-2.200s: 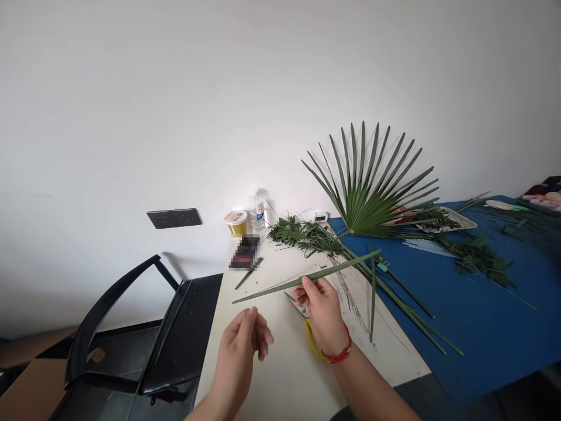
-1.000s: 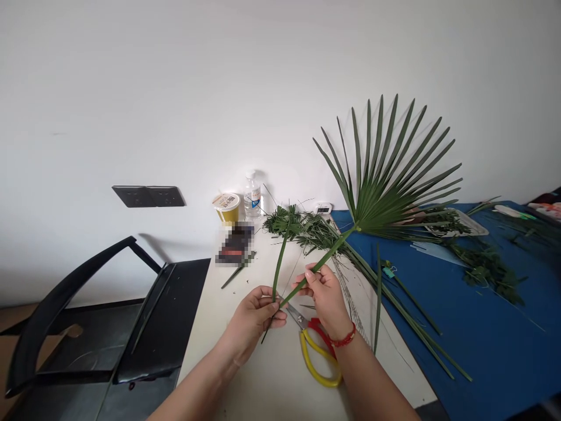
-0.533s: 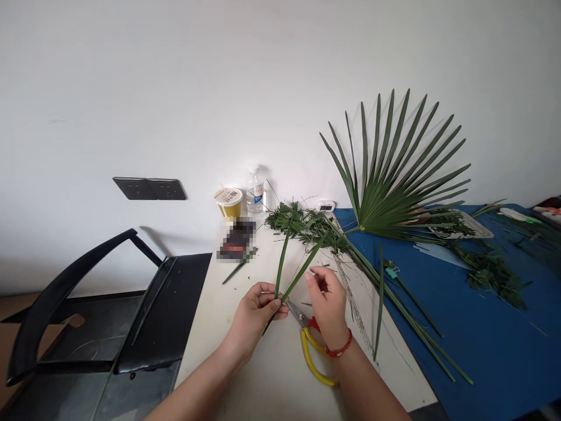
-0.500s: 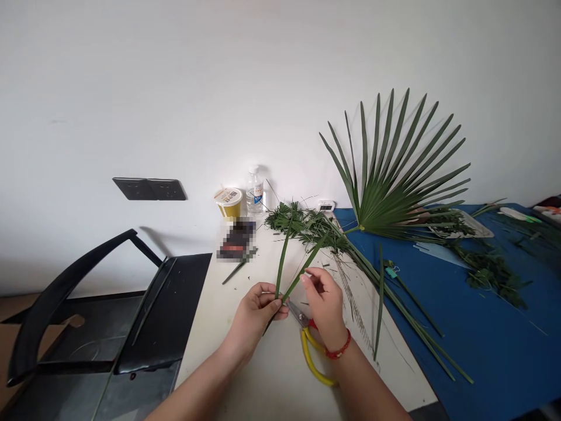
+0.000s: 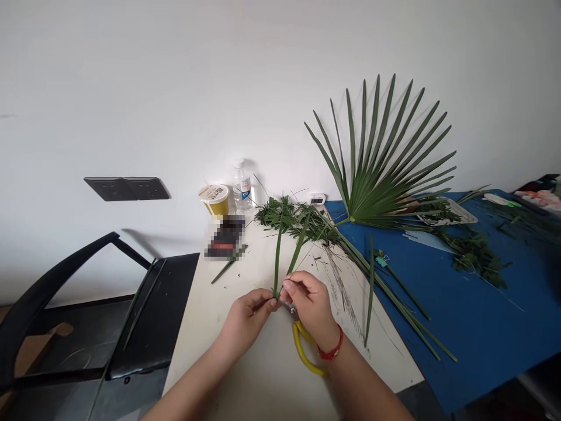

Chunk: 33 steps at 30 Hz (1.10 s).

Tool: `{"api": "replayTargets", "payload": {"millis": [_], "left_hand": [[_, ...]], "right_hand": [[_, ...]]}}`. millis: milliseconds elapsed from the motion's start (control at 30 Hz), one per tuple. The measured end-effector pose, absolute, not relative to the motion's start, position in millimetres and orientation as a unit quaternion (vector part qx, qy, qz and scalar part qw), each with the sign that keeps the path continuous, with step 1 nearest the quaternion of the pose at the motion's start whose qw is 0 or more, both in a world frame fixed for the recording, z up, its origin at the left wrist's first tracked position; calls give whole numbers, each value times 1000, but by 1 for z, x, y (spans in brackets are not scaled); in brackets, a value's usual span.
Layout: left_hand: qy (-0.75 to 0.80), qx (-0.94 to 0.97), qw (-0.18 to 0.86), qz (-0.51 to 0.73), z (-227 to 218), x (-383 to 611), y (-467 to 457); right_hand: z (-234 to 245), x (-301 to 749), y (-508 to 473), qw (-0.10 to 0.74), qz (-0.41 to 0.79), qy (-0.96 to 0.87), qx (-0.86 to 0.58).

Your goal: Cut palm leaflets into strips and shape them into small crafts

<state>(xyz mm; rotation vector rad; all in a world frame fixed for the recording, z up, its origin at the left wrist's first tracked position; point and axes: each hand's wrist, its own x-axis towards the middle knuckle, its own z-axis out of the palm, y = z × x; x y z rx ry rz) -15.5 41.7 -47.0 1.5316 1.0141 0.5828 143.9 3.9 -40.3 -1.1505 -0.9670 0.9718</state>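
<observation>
My left hand (image 5: 248, 318) pinches the lower end of a narrow green palm leaf strip (image 5: 277, 257), which stands up from the fingertips. A second palm leaf strip (image 5: 299, 248) slants up to the right, forming a V with the first. Close beside it, my right hand (image 5: 309, 301) is closed, thumb and fingers pinched at the lower part of that second strip. My fingers partly hide where the strips meet. Beneath my right hand lie scissors with yellow handles (image 5: 300, 349), their blades mostly covered. A red bracelet (image 5: 332, 344) circles my right wrist.
A heap of cut leaves (image 5: 280, 213) lies at the back, with long stalks (image 5: 385, 300) running right. A fan palm leaf (image 5: 377, 187) leans on the wall above a blue table surface (image 5: 442, 310). A bottle (image 5: 242, 190) and yellow tub (image 5: 216, 202) stand back left, near a black chair (image 5: 151, 316).
My right hand has moved down and left along the slanting strip, closer to my left fingertips. The whole view has shifted slightly, so the surroundings appear further left.
</observation>
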Motion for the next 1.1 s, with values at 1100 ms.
{"api": "replayTargets", "payload": {"millis": [1100], "left_hand": [[477,500,679,248,-41,-11,36]], "right_hand": [[-26,181,-5,524,607,-396,-448]]}}
